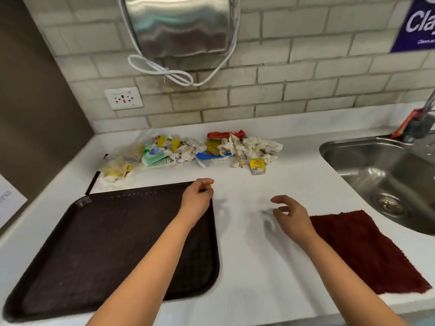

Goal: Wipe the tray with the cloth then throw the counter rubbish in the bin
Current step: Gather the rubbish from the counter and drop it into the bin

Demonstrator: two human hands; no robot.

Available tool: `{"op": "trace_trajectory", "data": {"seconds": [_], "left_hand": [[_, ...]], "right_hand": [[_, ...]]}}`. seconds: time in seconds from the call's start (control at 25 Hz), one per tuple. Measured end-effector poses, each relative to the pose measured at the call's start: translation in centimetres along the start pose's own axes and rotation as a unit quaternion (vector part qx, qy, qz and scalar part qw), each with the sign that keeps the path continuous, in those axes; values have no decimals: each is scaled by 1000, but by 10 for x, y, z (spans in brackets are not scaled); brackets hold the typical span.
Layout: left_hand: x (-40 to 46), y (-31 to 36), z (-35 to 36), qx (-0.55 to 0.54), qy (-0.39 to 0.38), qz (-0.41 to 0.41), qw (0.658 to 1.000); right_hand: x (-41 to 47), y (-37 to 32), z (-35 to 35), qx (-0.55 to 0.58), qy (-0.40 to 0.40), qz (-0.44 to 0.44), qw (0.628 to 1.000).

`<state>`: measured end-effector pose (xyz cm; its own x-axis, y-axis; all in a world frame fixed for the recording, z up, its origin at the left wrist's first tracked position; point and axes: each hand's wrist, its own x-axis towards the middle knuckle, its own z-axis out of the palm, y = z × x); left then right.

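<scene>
Two bare hands over the white table (pixel 254 243), neither holding anything. Left hand (pixel 196 196) sits at the far right corner of the tray (pixel 101 250); fingers curled in, thumb and forefinger tips close together, grip nearly closed. Can't tell if it's pinching the tray rim or just touching it. Right hand (pixel 290 212) hovers above bare table between tray and cloth (pixel 367 250); fingers loosely bent and apart, grip slack, touching nothing.

Count: 1 tray, dark brown, textured, flat on the table at left, near corner running toward the frame's bottom edge. 1 cloth, dark red, spread flat at right, near the sink (pixel 381 175), its left edge partly hidden by the right forearm. 1 heap of rubbish (pixel 188 150) along the back of the table by the tiled wall: crumpled white tissues, clear plastic wrap, a green-and-white packet, yellow wrappers, a blue-and-white wrapper, a red wrapper on top. 1 small yellow sachet (pixel 257 166) lies at the front right of the heap. Exact no. of tissue wads unclear, too bunched up.

Also: 1 steel sink w/ drain at right, 1 tap (pixel 421 123) w/ a red-orange wrapper behind it, 1 wall socket (pixel 123 98), 1 steel dispenser (pixel 179 24) on the wall w/ a white cable (pixel 164 70) looped under it. Bin not in view.
</scene>
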<state>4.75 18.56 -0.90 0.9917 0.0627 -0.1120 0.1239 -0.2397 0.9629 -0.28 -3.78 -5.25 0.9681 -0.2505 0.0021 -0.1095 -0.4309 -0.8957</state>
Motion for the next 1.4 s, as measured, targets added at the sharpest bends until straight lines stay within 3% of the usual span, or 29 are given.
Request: {"op": "trace_trajectory", "data": {"seconds": [0.2,0.32,0.44,0.56,0.72,0.84,1.0,1.24,1.4], "left_hand": [[77,-2,-44,11,11,12,1000],[127,-5,-64,110,38,38,992],[166,-9,-77,269,47,116,955],[199,-14,-75,394,3,184,900],[234,-20,-64,488,-52,157,857],[249,-27,-59,536,-65,104,835],[250,-33,-57,539,-55,103,834],[234,-32,-61,540,-50,151,826],[219,-27,-63,456,-64,118,880]], "right_hand": [[56,-6,31,-2,47,77,996],[89,-11,44,-14,74,98,992],[114,-18,56,-18,108,121,987],[138,-16,66,0,135,157,978],[165,-18,71,46,145,231,961],[175,-15,77,19,159,259,953],[172,-6,83,-78,171,238,953],[160,2,76,-22,148,176,973],[150,5,74,7,148,142,979]]}}
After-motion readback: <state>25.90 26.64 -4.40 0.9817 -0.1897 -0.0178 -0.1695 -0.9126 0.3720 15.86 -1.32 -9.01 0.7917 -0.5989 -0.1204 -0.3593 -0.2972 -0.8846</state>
